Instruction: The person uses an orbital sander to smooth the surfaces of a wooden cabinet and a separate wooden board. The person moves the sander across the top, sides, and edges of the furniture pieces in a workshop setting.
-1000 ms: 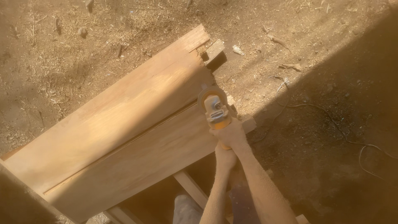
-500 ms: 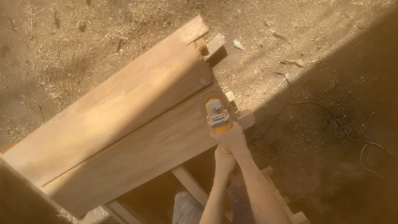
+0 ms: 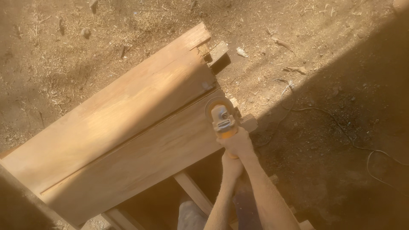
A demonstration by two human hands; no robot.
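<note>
Right hand (image 3: 238, 142) wraps its fingers closed around the body of the orange grinder (image 3: 222, 118); left hand (image 3: 231, 166) grips the rear handle just below. The grinder's disc rests on the near board (image 3: 140, 164), at its right end.

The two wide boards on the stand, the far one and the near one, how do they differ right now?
The far board lies mostly in sunlight and looks paler; the near board is mostly in shade and looks darker. The far board's right end is ragged and chipped, while the near board's right end has the grinder on it, held by the right hand with the left hand behind. Both are flat, bare wood, lying side by side along a long seam.
</note>
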